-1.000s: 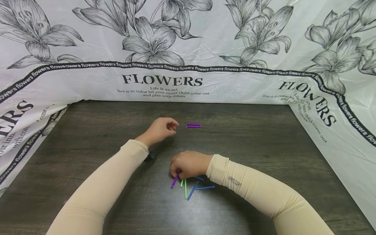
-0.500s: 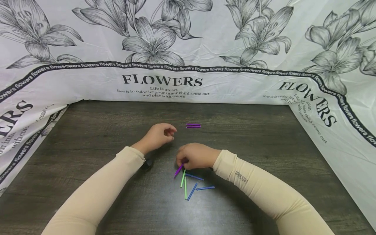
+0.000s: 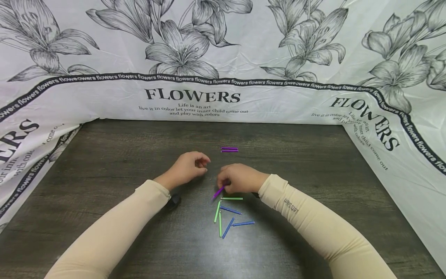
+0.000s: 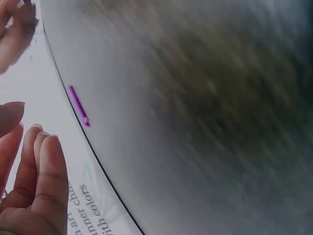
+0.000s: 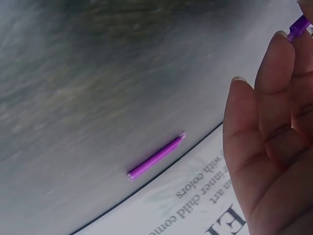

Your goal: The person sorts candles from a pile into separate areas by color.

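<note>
My right hand [image 3: 242,178] pinches a thin purple stick [image 3: 218,192] between thumb and fingertips, tilted with its lower end toward the left. A narrowed tip of that purple stick [image 5: 299,27] shows in the right wrist view. Beyond the hands, two purple sticks [image 3: 229,150] lie side by side across the table. My left hand [image 3: 188,166] hovers to the left, fingers loosely curved and holding nothing. Nearer than the right hand lie several loose sticks, among them a green stick [image 3: 232,198] and a blue stick [image 3: 244,223].
The dark wood-grain table [image 3: 296,155] meets a white flower-printed cloth [image 3: 285,104] at its back and sides. A black device [image 3: 174,201] sits at the left wrist. Two more green sticks [image 3: 220,224] and two more blue sticks [image 3: 228,228] lie close together.
My right hand has moved away from the loose sticks, up and to the right, with the purple stick, uncovering green and blue ones. The left hand has drawn back slightly toward me.
</note>
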Tool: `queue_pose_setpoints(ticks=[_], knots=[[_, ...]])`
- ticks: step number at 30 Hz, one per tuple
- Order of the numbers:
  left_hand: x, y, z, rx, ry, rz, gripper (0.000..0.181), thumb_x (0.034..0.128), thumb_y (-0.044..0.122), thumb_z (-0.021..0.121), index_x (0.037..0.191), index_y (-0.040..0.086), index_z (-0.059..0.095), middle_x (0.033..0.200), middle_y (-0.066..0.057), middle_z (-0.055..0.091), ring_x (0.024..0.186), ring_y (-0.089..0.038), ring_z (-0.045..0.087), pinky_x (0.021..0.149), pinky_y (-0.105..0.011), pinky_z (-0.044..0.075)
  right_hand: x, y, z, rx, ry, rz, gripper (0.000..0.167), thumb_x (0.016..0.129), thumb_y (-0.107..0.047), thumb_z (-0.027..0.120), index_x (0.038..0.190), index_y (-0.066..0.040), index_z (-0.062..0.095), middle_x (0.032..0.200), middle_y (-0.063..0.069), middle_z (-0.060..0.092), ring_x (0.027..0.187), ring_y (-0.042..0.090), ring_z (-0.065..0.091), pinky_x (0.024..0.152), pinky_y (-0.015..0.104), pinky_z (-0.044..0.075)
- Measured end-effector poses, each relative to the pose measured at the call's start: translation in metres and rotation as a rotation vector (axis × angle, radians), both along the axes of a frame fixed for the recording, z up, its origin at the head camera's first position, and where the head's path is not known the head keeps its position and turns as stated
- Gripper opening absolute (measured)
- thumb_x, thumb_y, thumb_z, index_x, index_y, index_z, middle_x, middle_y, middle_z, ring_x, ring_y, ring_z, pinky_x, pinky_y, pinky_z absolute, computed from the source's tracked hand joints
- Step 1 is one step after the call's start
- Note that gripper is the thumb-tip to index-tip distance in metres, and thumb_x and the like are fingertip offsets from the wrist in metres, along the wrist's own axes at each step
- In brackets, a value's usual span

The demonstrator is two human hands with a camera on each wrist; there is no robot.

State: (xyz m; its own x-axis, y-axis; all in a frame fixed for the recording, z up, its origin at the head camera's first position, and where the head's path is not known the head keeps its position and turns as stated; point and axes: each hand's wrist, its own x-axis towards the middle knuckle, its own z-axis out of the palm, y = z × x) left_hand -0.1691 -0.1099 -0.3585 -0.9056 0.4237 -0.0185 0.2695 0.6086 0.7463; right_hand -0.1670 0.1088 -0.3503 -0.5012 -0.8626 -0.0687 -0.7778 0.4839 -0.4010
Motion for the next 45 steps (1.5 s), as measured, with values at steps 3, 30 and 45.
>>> queue_pose_setpoints(ticks=[3, 30, 45], knots=[[0.005, 0.002, 0.001, -0.003, 0.003, -0.013, 0.026, 0.0862, 0.004, 0.067, 0.112, 0.000, 0.066, 0.098, -0.009, 0.064, 0.088, -0.019, 0.059, 0.077, -0.034, 0.050, -0.002, 0.004, 0.000, 0.004, -0.013, -0.025, 0.018, 0.075, -0.001, 0.066, 0.085, -0.016, 0.069, 0.083, -0.007, 0.056, 0.075, 0.007, 0.051, 0.069, 0.024, 0.045], [0.027, 0.026, -0.006, 0.032, 0.003, -0.135, 0.021, 0.0837, 0.001, 0.068, 0.104, 0.001, 0.068, 0.094, -0.007, 0.065, 0.083, -0.013, 0.059, 0.074, -0.026, 0.049, -0.025, 0.015, -0.003, 0.050, 0.055, -0.280, 0.011, 0.083, -0.004, 0.069, 0.088, -0.013, 0.071, 0.083, -0.002, 0.060, 0.074, 0.011, 0.053, 0.069, 0.030, 0.047], [0.030, 0.042, -0.007, -0.019, -0.027, -0.268, 0.022, 0.0813, 0.001, 0.069, 0.103, -0.001, 0.069, 0.087, -0.004, 0.067, 0.079, -0.008, 0.058, 0.072, -0.020, 0.048, -0.042, 0.009, -0.009, 0.008, 0.038, -0.447, 0.015, 0.087, -0.004, 0.067, 0.099, -0.008, 0.073, 0.101, 0.005, 0.071, 0.096, 0.021, 0.066, 0.085, 0.037, 0.051]])
